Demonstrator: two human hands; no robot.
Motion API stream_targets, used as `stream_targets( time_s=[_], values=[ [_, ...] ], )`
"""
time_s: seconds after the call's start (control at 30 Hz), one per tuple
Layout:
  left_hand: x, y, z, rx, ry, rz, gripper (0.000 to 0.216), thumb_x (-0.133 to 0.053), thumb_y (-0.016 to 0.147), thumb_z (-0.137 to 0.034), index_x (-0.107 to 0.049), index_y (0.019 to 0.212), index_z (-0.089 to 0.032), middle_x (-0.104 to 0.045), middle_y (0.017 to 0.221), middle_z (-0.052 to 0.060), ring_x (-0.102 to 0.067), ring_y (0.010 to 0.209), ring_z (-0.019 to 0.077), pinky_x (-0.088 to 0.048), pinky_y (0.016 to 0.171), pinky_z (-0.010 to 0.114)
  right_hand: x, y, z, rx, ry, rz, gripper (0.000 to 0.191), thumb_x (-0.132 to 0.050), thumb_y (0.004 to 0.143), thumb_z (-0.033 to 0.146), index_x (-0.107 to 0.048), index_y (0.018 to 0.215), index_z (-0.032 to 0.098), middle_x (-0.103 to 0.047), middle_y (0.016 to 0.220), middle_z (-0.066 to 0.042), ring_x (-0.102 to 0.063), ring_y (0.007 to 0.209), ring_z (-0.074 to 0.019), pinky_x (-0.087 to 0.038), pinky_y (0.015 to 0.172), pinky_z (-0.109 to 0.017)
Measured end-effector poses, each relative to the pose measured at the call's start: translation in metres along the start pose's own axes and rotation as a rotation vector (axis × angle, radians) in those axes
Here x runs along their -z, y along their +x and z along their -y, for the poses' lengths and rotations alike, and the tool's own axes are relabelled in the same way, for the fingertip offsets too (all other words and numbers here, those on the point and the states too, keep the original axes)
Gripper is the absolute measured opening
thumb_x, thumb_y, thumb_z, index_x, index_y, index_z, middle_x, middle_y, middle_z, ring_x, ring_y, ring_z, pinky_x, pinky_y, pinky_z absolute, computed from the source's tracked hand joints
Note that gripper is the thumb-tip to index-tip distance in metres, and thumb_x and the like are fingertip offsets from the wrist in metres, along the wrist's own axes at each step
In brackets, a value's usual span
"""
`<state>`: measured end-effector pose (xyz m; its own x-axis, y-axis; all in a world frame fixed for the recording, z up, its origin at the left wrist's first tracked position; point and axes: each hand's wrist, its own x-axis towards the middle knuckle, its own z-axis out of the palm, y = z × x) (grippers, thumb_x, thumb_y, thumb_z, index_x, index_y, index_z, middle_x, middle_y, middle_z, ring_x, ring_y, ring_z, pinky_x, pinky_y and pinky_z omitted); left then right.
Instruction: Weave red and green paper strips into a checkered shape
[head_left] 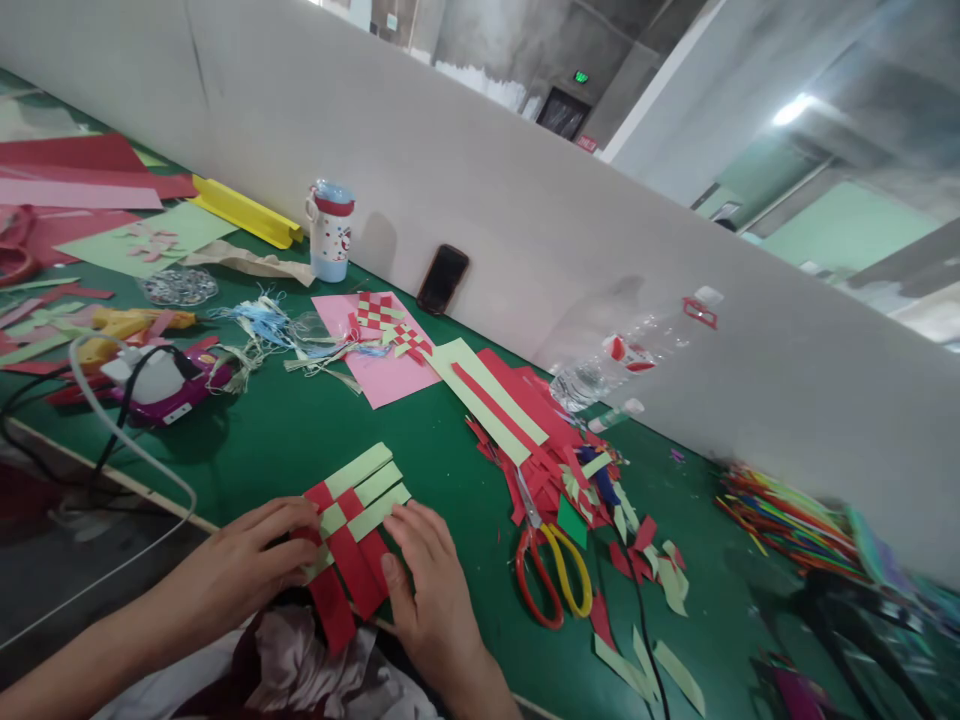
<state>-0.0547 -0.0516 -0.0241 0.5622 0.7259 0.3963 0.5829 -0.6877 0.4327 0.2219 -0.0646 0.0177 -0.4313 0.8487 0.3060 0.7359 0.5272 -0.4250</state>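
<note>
A partly woven mat of red and light green paper strips [352, 525] lies at the near edge of the green table [300, 430]. My left hand [247, 560] rests on its left side, fingers bent onto the red strips. My right hand [431, 580] lies on the mat's right side, fingers pressed flat against the strip ends and thumb on a red strip. Neither hand lifts the mat off the table.
Red and yellow handled scissors [551, 575] lie right of my hand amid paper scraps [577, 480]. Further back are a pink sheet [375, 350] with woven pieces, a phone [442, 280], a cup [331, 232], a plastic bottle [622, 355] and a glue gun [157, 380].
</note>
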Motion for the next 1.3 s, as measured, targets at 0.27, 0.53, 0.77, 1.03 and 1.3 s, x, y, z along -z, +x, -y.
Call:
stream_targets(
  time_s=[0.27,0.53,0.77,1.03,1.3],
  values=[
    [-0.012,0.004,-0.002,-0.021,0.078,-0.064,0.013,-0.057,0.101,-0.026,-0.07,0.103,-0.028,-0.073,0.11,0.0,-0.064,0.111,0.018,-0.049,0.1,0.03,-0.014,-0.02,0.005,-0.045,-0.104,0.014,0.077,-0.057,0.097,0.067,-0.052,0.152,0.014,-0.065,0.144,-0.018,-0.059,0.135,-0.0384,-0.053,0.11,-0.058],
    [-0.019,0.012,-0.007,0.024,0.108,-0.045,0.025,-0.069,0.093,-0.035,-0.071,0.117,-0.031,-0.072,0.12,0.004,-0.064,0.113,0.0252,-0.051,0.097,0.037,-0.025,-0.026,-0.001,-0.087,-0.148,0.042,0.076,-0.06,0.097,0.064,-0.049,0.155,0.016,-0.061,0.15,-0.016,-0.054,0.141,-0.0382,-0.046,0.117,-0.06],
    [-0.018,0.017,-0.01,0.062,0.113,-0.063,0.023,-0.06,0.096,-0.023,-0.07,0.116,-0.03,-0.07,0.122,0.004,-0.064,0.112,0.0246,-0.05,0.096,0.039,-0.024,-0.027,-0.003,-0.091,-0.115,0.04,0.072,-0.057,0.099,0.063,-0.052,0.152,0.014,-0.061,0.149,-0.017,-0.054,0.141,-0.0373,-0.046,0.117,-0.06],
    [-0.018,0.014,-0.005,0.05,0.076,-0.04,0.027,-0.062,0.096,-0.024,-0.071,0.12,-0.032,-0.069,0.123,0.004,-0.06,0.119,0.0252,-0.05,0.102,0.041,-0.023,-0.026,-0.004,-0.102,-0.081,0.051,0.073,-0.055,0.099,0.065,-0.053,0.151,0.014,-0.061,0.15,-0.017,-0.054,0.141,-0.0384,-0.045,0.117,-0.063],
    [-0.017,0.028,0.0,0.005,0.078,-0.063,0.024,-0.057,0.1,-0.023,-0.071,0.118,-0.03,-0.065,0.128,0.006,-0.055,0.128,0.0241,-0.052,0.105,0.038,-0.025,-0.027,-0.006,-0.089,-0.1,0.057,0.072,-0.064,0.096,0.061,-0.053,0.15,0.014,-0.062,0.149,-0.017,-0.054,0.14,-0.0391,-0.046,0.116,-0.063]
  ],
)
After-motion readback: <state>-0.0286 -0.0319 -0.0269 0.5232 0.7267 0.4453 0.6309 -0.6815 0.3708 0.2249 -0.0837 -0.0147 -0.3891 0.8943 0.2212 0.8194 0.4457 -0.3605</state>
